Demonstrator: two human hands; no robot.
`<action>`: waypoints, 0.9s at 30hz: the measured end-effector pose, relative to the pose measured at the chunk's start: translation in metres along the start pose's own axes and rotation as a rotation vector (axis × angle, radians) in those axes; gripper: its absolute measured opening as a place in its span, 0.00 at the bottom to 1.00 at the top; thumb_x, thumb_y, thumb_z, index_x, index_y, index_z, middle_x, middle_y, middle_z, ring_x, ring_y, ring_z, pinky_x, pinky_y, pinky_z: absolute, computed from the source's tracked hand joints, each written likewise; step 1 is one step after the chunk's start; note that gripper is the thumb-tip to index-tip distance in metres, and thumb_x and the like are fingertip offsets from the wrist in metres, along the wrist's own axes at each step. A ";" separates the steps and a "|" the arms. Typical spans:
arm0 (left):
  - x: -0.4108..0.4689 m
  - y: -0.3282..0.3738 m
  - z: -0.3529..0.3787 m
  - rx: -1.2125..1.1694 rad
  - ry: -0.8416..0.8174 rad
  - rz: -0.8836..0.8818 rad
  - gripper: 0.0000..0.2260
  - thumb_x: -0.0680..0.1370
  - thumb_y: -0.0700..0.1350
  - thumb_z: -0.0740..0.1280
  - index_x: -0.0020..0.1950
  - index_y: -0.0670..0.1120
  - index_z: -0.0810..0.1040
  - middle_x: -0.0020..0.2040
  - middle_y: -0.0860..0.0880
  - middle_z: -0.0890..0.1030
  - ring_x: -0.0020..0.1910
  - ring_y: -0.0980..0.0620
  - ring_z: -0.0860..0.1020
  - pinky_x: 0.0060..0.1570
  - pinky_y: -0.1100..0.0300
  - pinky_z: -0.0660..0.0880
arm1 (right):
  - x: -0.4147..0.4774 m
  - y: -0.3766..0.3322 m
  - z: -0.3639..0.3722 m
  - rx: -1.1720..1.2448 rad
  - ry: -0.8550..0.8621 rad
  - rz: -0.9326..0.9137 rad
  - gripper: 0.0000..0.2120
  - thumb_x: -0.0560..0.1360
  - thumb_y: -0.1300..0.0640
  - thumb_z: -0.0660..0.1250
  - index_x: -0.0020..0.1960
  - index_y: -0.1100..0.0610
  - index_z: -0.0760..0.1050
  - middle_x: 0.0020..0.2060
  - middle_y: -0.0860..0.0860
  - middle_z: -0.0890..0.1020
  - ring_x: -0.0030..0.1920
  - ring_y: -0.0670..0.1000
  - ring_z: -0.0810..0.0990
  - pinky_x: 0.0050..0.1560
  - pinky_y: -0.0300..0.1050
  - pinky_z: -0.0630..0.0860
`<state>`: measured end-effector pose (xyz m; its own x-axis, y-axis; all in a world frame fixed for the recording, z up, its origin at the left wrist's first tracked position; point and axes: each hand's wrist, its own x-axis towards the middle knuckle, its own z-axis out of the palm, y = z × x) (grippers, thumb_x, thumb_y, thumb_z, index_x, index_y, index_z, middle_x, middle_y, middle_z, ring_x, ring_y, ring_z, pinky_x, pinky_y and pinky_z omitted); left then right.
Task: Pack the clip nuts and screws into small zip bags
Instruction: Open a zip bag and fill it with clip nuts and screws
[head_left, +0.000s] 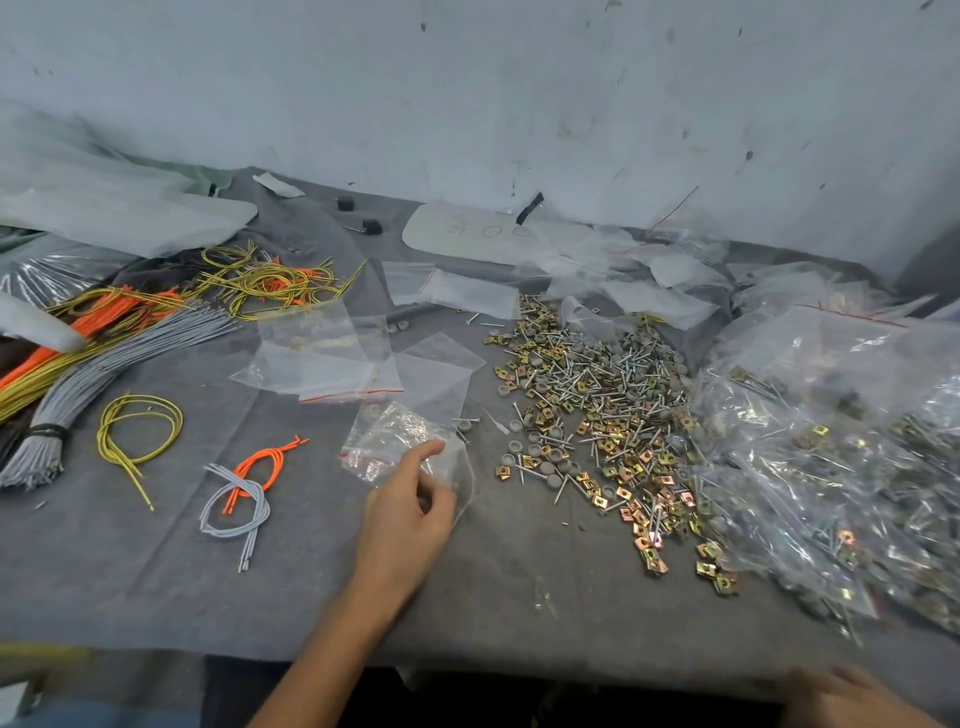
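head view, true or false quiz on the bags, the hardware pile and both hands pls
1. The left hand has its fingers on a small zip bag. True.
2. The loose pile of clip nuts and screws lies to the left of that bag. False: the pile lies to its right on the grey cloth.
3. The right hand holds a screw over the pile. False: the right hand is low at the near table edge, blurred, away from the pile.
4. Filled bags are heaped to the right of the loose pile. True.
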<state>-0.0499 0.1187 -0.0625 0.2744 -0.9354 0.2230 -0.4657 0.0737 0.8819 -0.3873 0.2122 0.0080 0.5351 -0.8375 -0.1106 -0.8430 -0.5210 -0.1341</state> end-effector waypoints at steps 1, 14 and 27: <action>0.000 -0.001 0.000 0.007 -0.009 0.005 0.17 0.76 0.43 0.65 0.62 0.59 0.77 0.35 0.55 0.78 0.32 0.56 0.77 0.37 0.62 0.74 | -0.003 0.000 -0.015 -0.092 -0.115 0.063 0.17 0.83 0.44 0.51 0.57 0.35 0.79 0.56 0.32 0.78 0.55 0.36 0.80 0.67 0.34 0.66; 0.001 0.003 0.001 0.041 -0.056 0.038 0.12 0.78 0.44 0.71 0.60 0.54 0.82 0.34 0.54 0.81 0.33 0.56 0.79 0.41 0.62 0.77 | 0.234 -0.042 -0.027 0.169 0.126 0.056 0.12 0.82 0.54 0.62 0.63 0.49 0.79 0.59 0.49 0.81 0.60 0.51 0.78 0.62 0.51 0.74; 0.032 0.005 0.013 0.131 0.024 -0.016 0.16 0.75 0.49 0.64 0.61 0.51 0.81 0.37 0.51 0.83 0.41 0.48 0.81 0.45 0.54 0.77 | 0.249 -0.038 -0.009 0.038 -0.027 0.030 0.12 0.82 0.55 0.60 0.62 0.52 0.78 0.59 0.56 0.80 0.60 0.59 0.77 0.60 0.53 0.74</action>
<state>-0.0540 0.0847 -0.0562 0.3018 -0.9274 0.2210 -0.5667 0.0118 0.8238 -0.2226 0.0218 -0.0054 0.5112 -0.8477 -0.1418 -0.8564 -0.4884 -0.1675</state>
